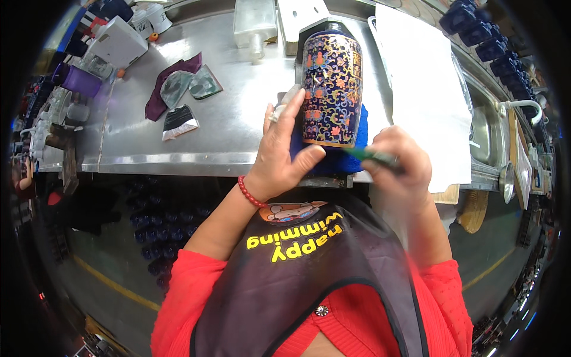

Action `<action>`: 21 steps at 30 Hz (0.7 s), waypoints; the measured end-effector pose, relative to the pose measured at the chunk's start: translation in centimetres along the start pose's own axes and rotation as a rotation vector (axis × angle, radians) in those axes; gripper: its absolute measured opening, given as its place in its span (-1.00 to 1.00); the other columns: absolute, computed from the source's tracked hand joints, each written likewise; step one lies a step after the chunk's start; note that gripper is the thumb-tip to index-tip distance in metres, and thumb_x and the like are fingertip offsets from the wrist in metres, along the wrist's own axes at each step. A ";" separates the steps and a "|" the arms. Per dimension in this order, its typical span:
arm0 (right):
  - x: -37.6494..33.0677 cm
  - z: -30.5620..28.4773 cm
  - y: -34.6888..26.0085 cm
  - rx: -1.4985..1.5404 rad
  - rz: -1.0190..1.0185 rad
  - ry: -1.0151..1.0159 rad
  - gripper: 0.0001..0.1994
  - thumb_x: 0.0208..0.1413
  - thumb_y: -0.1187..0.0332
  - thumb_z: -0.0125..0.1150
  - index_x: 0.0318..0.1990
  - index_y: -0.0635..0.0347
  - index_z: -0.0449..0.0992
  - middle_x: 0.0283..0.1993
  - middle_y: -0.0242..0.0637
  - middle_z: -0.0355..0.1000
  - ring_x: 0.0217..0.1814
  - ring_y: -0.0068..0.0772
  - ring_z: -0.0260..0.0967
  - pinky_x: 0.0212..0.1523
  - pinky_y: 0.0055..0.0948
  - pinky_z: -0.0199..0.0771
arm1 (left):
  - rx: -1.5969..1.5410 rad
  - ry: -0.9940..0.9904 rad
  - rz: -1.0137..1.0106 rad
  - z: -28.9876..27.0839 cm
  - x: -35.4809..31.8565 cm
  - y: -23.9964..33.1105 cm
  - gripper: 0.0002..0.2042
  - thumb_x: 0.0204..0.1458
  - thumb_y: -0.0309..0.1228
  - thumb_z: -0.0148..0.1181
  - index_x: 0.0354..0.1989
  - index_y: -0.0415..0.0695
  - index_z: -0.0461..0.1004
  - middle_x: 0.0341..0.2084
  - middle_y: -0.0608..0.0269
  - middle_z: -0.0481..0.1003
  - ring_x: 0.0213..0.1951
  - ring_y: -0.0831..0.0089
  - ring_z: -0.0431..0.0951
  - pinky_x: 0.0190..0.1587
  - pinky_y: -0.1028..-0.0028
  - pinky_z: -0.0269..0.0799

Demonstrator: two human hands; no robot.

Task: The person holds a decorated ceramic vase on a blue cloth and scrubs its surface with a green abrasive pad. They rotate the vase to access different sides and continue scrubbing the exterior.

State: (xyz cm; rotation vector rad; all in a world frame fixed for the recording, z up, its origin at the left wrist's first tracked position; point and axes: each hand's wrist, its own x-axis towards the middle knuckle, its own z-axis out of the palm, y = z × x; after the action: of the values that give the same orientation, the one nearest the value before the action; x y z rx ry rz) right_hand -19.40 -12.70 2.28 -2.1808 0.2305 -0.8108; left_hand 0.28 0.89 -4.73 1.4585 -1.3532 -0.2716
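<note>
A dark blue bottle (332, 89), covered in a gold, orange and pale blue pattern, lies with its neck away from me and its base toward me. It rests on a blue cloth (364, 122). My left hand (284, 140) sits against the bottle's left side, fingers stretched out and thumb apart near the base. Something whitish (288, 101) is at its fingers; whether it is a wrap or a scrap, I cannot make out. Close to the base's right corner, my right hand (401, 159) is closed around a slim green tool (373, 156), whose tip is blurred by motion.
The bottle is on a steel worktable (238, 119). To the left lie a maroon cloth (159, 98), pale green pads (205, 82) and a black-and-white piece (179, 122). A clear bottle (256, 27) stands behind. White sheeting (425, 101) covers the right, beside a sink (489, 138).
</note>
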 end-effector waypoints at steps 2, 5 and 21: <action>-0.2 0.3 0.2 0.257 0.375 0.034 -0.86 0.14 0.55 0.35 -0.19 0.28 0.51 -0.25 -0.29 0.44 -0.25 -0.50 0.35 -0.20 -0.54 0.36 | -0.324 0.017 -0.193 0.0 0.1 0.0 -0.21 0.29 -0.01 0.16 0.48 -0.35 0.06 0.39 -0.19 0.23 0.43 0.05 0.21 0.48 -0.04 -0.17; -0.5 1.0 0.8 0.175 0.375 0.029 -0.87 0.26 0.44 0.30 -0.16 0.26 0.47 -0.22 -0.38 0.41 -0.20 -0.63 0.34 -0.18 -0.59 0.36 | -0.165 -0.001 -0.179 0.4 0.2 0.0 -0.20 0.29 -0.01 0.16 0.49 -0.33 0.03 0.38 -0.19 0.22 0.38 -0.02 0.18 0.47 0.08 -0.07; -1.0 1.8 1.8 0.198 0.535 0.091 -0.77 0.26 0.28 0.33 -0.14 0.27 0.51 -0.31 -0.31 0.49 -0.27 -0.53 0.40 -0.20 -0.47 0.45 | 0.557 0.038 0.215 1.8 -4.3 3.0 -0.43 0.30 -0.13 0.11 0.40 -0.18 0.33 0.24 -0.04 0.49 0.44 -0.07 0.21 0.49 -0.22 -0.46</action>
State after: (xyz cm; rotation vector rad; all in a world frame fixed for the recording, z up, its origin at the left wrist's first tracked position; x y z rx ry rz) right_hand -18.88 -12.37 -0.39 -1.7750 0.7130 -0.5951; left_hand -4.21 4.13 -5.15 1.7327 -1.6168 0.2963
